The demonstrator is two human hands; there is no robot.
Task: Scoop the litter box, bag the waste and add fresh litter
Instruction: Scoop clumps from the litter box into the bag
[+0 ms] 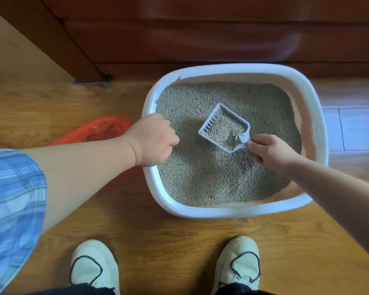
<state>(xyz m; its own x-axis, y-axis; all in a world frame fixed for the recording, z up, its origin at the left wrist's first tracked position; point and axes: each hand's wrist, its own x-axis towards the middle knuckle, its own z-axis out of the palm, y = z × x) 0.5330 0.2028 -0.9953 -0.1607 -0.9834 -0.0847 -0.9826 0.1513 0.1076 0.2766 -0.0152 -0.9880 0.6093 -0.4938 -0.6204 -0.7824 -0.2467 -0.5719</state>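
Note:
A white litter box (239,211) full of grey-green litter (211,179) sits on the wooden floor. My right hand (271,150) grips the handle of a pale slotted scoop (223,126), which is held over the litter with a load of granules in it. My left hand (155,139) grips the box's left rim, fingers curled over the edge. A red plastic bag (107,128) lies on the floor left of the box, partly hidden behind my left forearm.
Dark wooden furniture (200,35) stands right behind the box. A door frame (58,45) rises at the upper left. My two white shoes (94,269) stand on the floor in front of the box. Wooden floor (158,235) lies between shoes and box.

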